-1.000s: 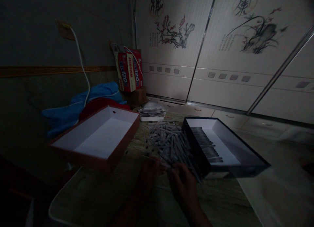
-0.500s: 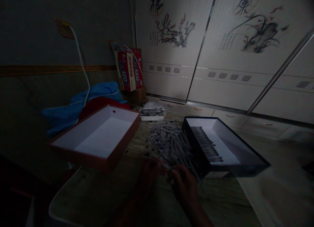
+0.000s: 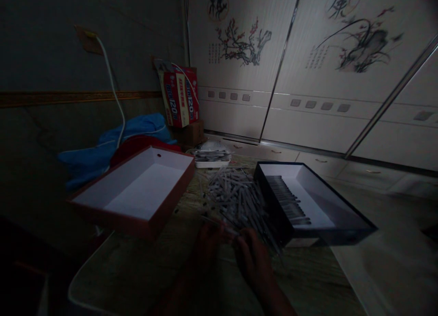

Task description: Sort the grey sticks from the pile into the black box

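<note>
The view is dim. My left hand [image 3: 209,238] is closed on a thin stick-like piece [image 3: 219,224] that slants between the hands in front of the pile. My right hand [image 3: 249,250] is closed at the right end of this piece, its fingertips pinched together. Just beyond both hands lies a heap of thin grey, pen-like sticks [image 3: 236,193]. To the right, a dark box [image 3: 328,202] with a white inside holds a row of similar sticks along its left side. An open red-brown box [image 3: 140,188] with a white inside stands to the left.
A white tray [image 3: 212,163] of sticks stands behind the heap. Small dark bits lie on the table [image 3: 164,270] near the left box. Blue cloth [image 3: 137,129], a red carton [image 3: 181,97] and a white-stemmed lamp [image 3: 111,79] are at the back left; cabinet doors [image 3: 308,79] stand behind.
My right hand has shifted slightly left, closer to my left hand. The boxes and the heap look the same.
</note>
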{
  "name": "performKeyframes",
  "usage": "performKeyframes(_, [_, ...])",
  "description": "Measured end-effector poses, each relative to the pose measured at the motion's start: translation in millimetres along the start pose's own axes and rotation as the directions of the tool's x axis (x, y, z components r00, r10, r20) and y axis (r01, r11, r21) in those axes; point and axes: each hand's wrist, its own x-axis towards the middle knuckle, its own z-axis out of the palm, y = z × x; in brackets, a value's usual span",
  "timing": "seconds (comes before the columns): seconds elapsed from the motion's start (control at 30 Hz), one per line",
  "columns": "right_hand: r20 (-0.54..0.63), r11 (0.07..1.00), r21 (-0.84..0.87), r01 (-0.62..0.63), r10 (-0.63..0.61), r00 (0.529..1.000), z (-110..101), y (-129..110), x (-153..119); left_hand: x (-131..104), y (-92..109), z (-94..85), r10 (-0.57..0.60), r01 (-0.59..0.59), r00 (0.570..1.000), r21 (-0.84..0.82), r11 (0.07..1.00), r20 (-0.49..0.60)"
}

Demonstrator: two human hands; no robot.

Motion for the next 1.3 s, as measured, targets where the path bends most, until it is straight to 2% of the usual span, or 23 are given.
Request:
performKeyframes(0.2, [-0.007, 1.000, -0.010, -0.008, 0.008, 1.000, 5, 10, -1, 1, -5, -2.0, 0.013, -0.014, 0.996, 0.011, 1.000, 0.093])
performKeyframes(0.4, [0.013, 0.999, 0.036, -0.030, 0.030, 0.999, -1, 0, -2, 1, -2, -0.8, 0.027, -0.027, 1.000, -0.007, 1.000, 0.000])
performKeyframes(0.63, [-0.033, 0.999, 0.030, -0.034, 0.035, 0.999, 0, 1, -1, 3, -6, -0.6, 0.023, -0.024, 0.999, 0.033, 0.999, 0.039])
performKeyframes(0.87, [0.021, 0.999, 0.039, -0.029, 0.028, 0.999, 2, 6, -2, 1, -1, 1.3, 0.013, -0.013, 1.000, 0.002, 1.000, 0.021])
performKeyframes(1.03, [-0.054, 1.000, 0.010, -0.011, 0.011, 0.998, 4, 13, -3, 2, -5, 1.5, 0.006, -0.005, 0.999, -0.005, 1.000, 0.050])
performKeyframes(1.2, [0.026, 0.999, 0.026, -0.040, 0.039, 0.999, 0, 2, -3, 4, -8, -2.1, 0.051, -0.051, 0.999, 0.001, 0.999, 0.015])
performKeyframes(1.3, [0.025, 0.999, 0.036, -0.036, 0.035, 0.999, 2, 3, -3, 5, -9, -1.9, 0.032, -0.032, 0.999, 0.002, 0.999, 0.023])
